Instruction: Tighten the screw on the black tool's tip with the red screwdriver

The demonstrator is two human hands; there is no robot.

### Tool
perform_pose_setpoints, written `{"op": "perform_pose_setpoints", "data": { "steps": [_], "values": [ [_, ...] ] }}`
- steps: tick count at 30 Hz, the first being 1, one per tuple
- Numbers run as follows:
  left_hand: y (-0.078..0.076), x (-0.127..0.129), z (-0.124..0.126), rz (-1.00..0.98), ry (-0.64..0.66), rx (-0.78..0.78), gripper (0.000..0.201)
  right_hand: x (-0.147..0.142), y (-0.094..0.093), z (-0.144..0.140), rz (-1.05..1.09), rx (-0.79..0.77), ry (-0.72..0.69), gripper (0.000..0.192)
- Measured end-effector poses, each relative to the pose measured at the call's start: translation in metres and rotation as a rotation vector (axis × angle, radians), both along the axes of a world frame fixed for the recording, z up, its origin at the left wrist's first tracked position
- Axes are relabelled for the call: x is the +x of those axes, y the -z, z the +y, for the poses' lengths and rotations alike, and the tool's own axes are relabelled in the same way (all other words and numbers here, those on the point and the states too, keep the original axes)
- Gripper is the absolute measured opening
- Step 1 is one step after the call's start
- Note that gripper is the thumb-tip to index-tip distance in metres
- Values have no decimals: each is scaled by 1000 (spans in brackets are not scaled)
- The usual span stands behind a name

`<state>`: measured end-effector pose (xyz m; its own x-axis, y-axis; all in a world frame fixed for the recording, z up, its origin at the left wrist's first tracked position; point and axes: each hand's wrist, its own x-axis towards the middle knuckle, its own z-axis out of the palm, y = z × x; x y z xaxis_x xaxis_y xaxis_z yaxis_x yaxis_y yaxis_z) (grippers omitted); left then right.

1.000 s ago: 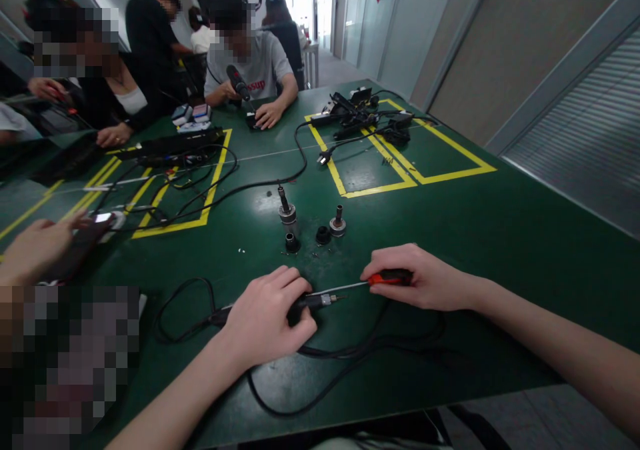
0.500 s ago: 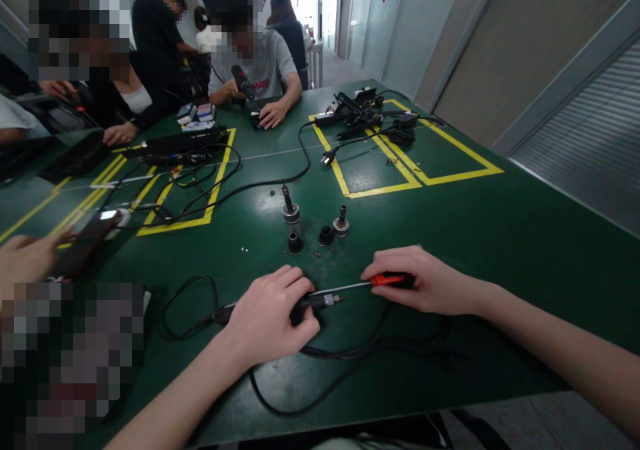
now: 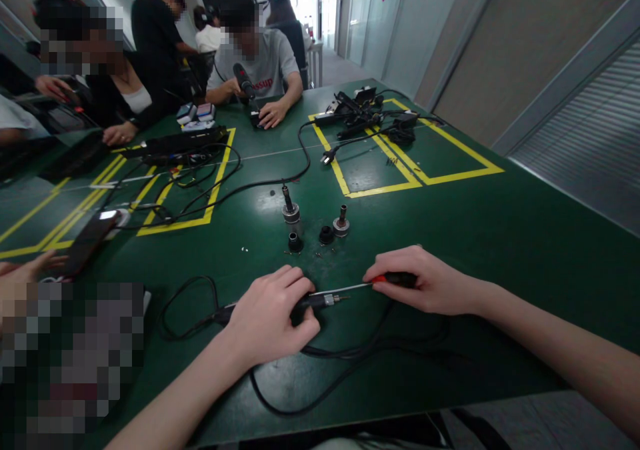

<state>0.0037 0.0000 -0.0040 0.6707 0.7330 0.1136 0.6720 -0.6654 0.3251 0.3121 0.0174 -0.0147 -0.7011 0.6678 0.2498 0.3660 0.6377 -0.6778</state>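
Observation:
My left hand (image 3: 277, 313) is closed round a slim black corded tool (image 3: 320, 300), which lies low over the table and ends in a silver collar and thin metal tip pointing right. My right hand (image 3: 425, 280) pinches the red and black handle of a screwdriver (image 3: 400, 279). Its thin shaft runs left, and the end is hidden at my left fingers. Beyond my hands stand loose parts: a tall metal-and-black piece (image 3: 291, 211), a shorter metal piece (image 3: 341, 223) and two black collars, one of them a black collar (image 3: 327, 235), with tiny screws nearby.
A black cable (image 3: 295, 411) loops over the green table below my hands. At left lie a phone (image 3: 93, 240) and a co-worker's hand (image 3: 25, 270). Farther back are yellow-taped areas, a heap of black cables and adapters (image 3: 357, 113), and a person holding a power tool (image 3: 243, 80).
The screwdriver handle has turned in my right fingers, showing more black and less red. My left hand has stayed put. The co-worker's hand at left has drawn back from the phone.

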Motion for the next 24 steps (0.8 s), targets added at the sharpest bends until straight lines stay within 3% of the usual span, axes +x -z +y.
{"op": "perform_pose_setpoints", "data": {
  "steps": [6, 13, 19, 24],
  "values": [
    [0, 0, 0, 0, -2, 1, 15, 1, 2, 1, 51, -23, 24, 18],
    [0, 1, -1, 2, -8, -4, 15, 0, 1, 0, -13, -97, 58, 33],
    [0, 0, -1, 14, -3, -4, 14, 3, 1, 1, 29, -91, 87, 21],
    [0, -1, 0, 13, -5, 6, 16, 1, 1, 1, 8, -50, 74, 23]
  ]
}}
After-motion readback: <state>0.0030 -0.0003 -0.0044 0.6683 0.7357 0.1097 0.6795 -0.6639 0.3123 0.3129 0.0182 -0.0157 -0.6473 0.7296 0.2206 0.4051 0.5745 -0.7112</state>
